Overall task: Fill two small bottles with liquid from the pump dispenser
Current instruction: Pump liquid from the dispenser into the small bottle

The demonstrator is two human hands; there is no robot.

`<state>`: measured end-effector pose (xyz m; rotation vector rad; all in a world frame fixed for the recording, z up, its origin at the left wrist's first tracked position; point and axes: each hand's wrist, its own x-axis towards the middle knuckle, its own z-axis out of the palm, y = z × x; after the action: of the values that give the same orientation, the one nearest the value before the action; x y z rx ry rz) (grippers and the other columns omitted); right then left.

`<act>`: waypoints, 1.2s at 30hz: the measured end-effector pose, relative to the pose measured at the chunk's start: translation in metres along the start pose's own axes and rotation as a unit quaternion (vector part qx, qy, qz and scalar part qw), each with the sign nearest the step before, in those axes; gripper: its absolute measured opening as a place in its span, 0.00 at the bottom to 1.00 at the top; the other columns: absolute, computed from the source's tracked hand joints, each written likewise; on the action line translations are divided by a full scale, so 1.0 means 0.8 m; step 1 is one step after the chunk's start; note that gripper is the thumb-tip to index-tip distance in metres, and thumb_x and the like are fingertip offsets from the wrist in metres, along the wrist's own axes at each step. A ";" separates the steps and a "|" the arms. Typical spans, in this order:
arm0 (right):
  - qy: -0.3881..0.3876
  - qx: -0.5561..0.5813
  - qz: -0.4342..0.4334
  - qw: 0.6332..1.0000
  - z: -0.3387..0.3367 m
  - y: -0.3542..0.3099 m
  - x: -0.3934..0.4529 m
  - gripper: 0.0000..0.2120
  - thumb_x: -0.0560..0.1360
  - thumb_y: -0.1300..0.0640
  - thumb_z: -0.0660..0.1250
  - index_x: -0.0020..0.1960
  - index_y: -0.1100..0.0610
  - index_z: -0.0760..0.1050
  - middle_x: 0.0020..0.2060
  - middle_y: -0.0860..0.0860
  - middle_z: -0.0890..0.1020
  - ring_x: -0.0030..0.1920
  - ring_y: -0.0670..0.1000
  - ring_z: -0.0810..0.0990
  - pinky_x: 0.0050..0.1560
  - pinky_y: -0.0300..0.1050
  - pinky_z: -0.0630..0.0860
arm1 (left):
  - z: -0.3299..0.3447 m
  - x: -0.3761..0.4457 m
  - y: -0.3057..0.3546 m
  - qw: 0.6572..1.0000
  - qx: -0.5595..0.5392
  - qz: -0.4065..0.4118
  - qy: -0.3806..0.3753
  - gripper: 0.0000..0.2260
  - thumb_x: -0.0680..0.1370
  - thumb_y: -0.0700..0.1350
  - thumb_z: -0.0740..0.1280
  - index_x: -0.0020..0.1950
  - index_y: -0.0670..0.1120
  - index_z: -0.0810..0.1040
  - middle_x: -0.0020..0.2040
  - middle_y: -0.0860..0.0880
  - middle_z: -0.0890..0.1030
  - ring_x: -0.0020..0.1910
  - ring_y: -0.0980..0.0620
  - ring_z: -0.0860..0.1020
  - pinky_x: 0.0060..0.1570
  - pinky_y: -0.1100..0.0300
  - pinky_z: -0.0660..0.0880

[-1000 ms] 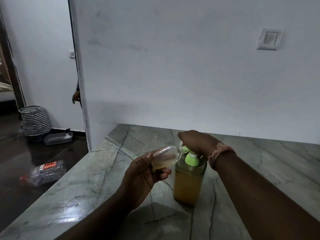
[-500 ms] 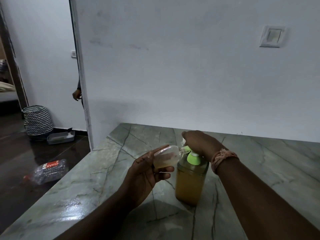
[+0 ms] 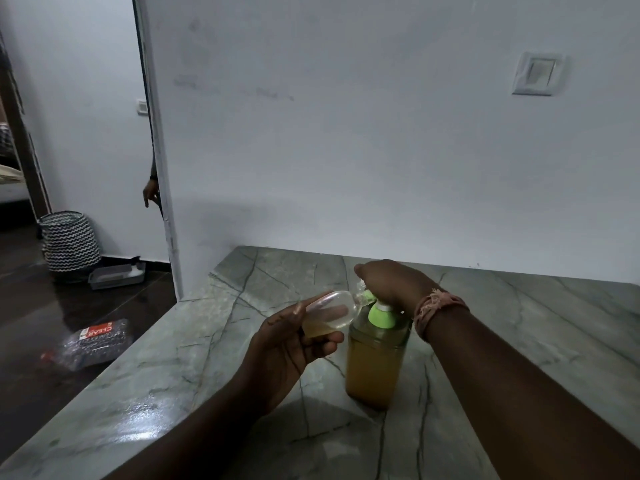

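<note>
Head view: left hand gripping small clear bottle, fingers curled round it, thumb beneath; bottle tipped sideways, a little amber liquid pooled inside, mouth at the pump spout. Right hand pressing on pump dispenser head, fingers bent over it; dispenser upright on stone counter, just beside left fingertips.

A grey-green stone counter, veined with dark lines and glossy at its near left edge, runs up to a white wall. One pump dispenser of amber liquid stands upright on it, toward the middle. Beyond the counter's left edge, a dark polished floor carries a zigzag-patterned basket, a shallow grey tray beside it, and what may be a crumpled plastic bottle lying nearer.
</note>
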<state>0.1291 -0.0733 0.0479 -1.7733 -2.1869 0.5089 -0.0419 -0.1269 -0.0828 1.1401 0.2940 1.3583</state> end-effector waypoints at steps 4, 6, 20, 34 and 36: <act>-0.015 -0.034 -0.015 0.999 -0.007 -0.001 0.005 0.19 0.81 0.54 0.51 0.60 0.63 0.74 0.58 0.59 0.77 0.52 0.56 0.75 0.44 0.44 0.67 | 0.001 -0.001 -0.002 1.000 0.005 0.002 0.009 0.28 0.77 0.54 0.70 0.71 0.40 0.75 0.68 0.33 0.75 0.53 0.41 0.82 0.50 0.54 0.80; -0.002 -0.042 -0.015 0.999 -0.003 0.002 0.008 0.18 0.81 0.57 0.51 0.59 0.64 0.75 0.58 0.60 0.77 0.49 0.56 0.75 0.42 0.43 0.67 | -0.003 0.000 -0.002 1.000 0.004 0.000 0.008 0.27 0.77 0.54 0.70 0.71 0.40 0.75 0.68 0.33 0.76 0.53 0.40 0.82 0.50 0.54 0.80; 0.026 -0.080 -0.028 0.996 0.003 0.004 0.006 0.12 0.79 0.62 0.50 0.54 0.60 0.72 0.60 0.61 0.76 0.51 0.57 0.74 0.45 0.44 0.67 | 0.003 -0.001 0.001 1.000 0.008 -0.008 0.028 0.29 0.74 0.56 0.73 0.69 0.41 0.77 0.66 0.33 0.77 0.51 0.40 0.82 0.49 0.55 0.81; 0.023 -0.038 -0.003 0.999 0.003 0.002 -0.002 0.16 0.80 0.61 0.50 0.61 0.63 0.72 0.62 0.61 0.75 0.58 0.58 0.75 0.53 0.46 0.69 | 0.005 -0.002 0.002 0.999 -0.002 -0.017 0.032 0.29 0.74 0.56 0.74 0.69 0.41 0.77 0.65 0.32 0.78 0.50 0.41 0.83 0.48 0.56 0.82; 0.000 -0.030 -0.008 1.000 -0.004 0.000 -0.002 0.18 0.82 0.56 0.49 0.64 0.62 0.71 0.65 0.61 0.73 0.60 0.59 0.73 0.56 0.47 0.69 | 0.007 -0.003 0.002 0.999 -0.002 -0.015 0.032 0.29 0.74 0.56 0.74 0.70 0.41 0.77 0.65 0.32 0.78 0.50 0.41 0.83 0.47 0.55 0.81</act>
<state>0.1308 -0.0742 0.0506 -1.7853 -2.2366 0.4447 -0.0393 -0.1314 -0.0800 1.0874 0.3537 1.3687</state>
